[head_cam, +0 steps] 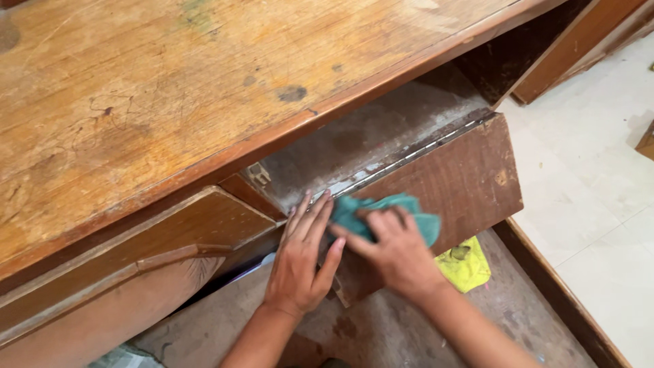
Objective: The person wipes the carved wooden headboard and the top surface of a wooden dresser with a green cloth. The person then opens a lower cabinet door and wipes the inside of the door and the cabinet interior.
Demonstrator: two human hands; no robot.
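Right hand [395, 249] is pressed down on the teal cloth [381, 211], fingers curled over it and gripping it, pinning the cloth against the upper edge of the drop-down flap [449, 184]. The cloth sits bunched at the flap's near-left end, just below the metal hinge strip [409, 158] that runs along where the flap meets the compartment floor [368, 136]. Left hand [303, 255] lies flat beside it, fingers stretched long and close together, holding nothing, fingertips up on the flap's edge next to the hinge and its thumb touching the right hand's fingers. Both forearms come up from the near edge. The compartment floor looks grey and dusty, shadowed under the desk top [170, 95], a broad worn wooden surface with dark stains and scratches that fills the far left. To the left of the hands a carved drawer front [136, 259] tilts outward. Under the flap, on the right, a yellow cloth [464, 264] lies crumpled on a dusty lower board [409, 327], well apart from the left hand, near the right wrist. Pale floor tiles [593, 191] stretch off on the right.
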